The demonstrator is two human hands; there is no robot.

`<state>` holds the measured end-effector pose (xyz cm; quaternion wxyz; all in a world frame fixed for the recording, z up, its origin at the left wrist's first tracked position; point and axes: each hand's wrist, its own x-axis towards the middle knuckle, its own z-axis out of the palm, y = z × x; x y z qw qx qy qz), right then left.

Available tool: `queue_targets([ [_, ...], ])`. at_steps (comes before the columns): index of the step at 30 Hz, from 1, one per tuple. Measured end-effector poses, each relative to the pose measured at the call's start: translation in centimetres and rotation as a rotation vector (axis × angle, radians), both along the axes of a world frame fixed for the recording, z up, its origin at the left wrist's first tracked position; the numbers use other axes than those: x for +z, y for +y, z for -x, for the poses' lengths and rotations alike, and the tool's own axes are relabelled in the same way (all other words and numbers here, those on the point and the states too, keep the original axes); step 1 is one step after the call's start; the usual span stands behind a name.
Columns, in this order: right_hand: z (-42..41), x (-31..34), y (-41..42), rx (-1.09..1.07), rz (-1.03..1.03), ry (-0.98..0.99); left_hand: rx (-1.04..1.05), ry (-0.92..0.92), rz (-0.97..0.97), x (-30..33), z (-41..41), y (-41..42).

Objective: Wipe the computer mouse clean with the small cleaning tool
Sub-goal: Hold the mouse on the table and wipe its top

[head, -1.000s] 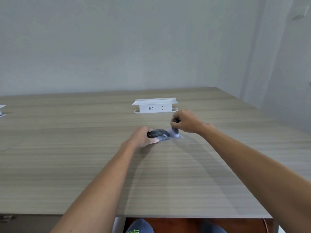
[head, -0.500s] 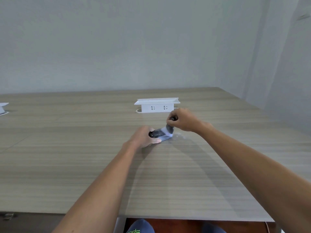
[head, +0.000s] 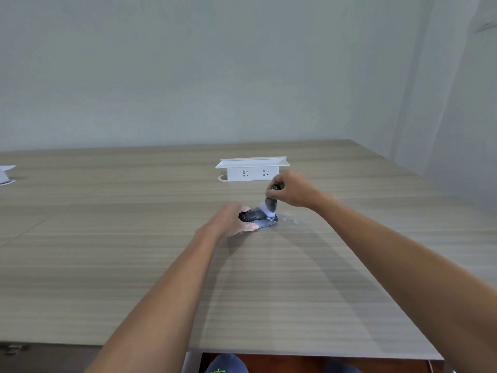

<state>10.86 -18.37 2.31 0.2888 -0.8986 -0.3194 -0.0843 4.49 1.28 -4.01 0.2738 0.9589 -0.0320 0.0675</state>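
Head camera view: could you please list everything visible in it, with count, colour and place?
computer mouse: one, black and dark grey, mid-table, held at its left end
small cleaning tool: one, dark handle with a white tip, tip down on the mouse's right part
socket box: one, white, raised from the table behind the mouse
second white fitting: one, cut off at the left edge of the table
table: one, light wood grain
wall: pale grey, behind the table
shoe: one, dark with green lettering, below the near table edge
left hand: steadies the mouse
right hand: holds the tool
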Motion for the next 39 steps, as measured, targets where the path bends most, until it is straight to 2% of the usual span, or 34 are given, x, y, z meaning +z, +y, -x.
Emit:
queue_targets([
  [3,-0.5,0.1,0.2,-0.025,0.098,-0.024,-0.013,0.002,-0.016,0.1,0.0,0.0],
  [7,-0.2,0.6,0.9,0.009,-0.033,0.042,-0.008,0.006,-0.036,0.1,-0.1,0.1],
  [11,-0.9,0.3,0.7,-0.056,0.102,0.031,-0.045,-0.003,-0.05,0.1,-0.1,0.0],
  [15,-0.7,0.6,0.6,-0.009,-0.044,0.076,-0.038,-0.014,-0.056,0.0,-0.3,0.4],
  [20,-1.0,0.6,0.6,-0.04,0.085,0.028,-0.056,-0.019,-0.056,0.0,-0.5,0.3],
  [24,-0.6,0.9,1.0,0.009,-0.04,0.082,-0.043,-0.016,-0.051,-0.1,-0.6,0.4],
  [28,-0.9,0.8,0.8,-0.031,0.091,0.014,-0.067,-0.04,-0.034,-0.1,-0.3,0.2],
  [32,-0.9,1.0,0.6,0.014,-0.051,0.098,-0.057,-0.036,0.013,-0.2,-0.5,0.3],
  [36,-1.4,0.3,0.0,-0.058,0.137,0.021,-0.046,-0.034,0.014,-0.1,-0.3,-0.1],
  [39,-1.5,0.1,-0.6,-0.044,0.011,0.031,-0.042,-0.039,-0.003,0.0,-0.2,-0.2],
])
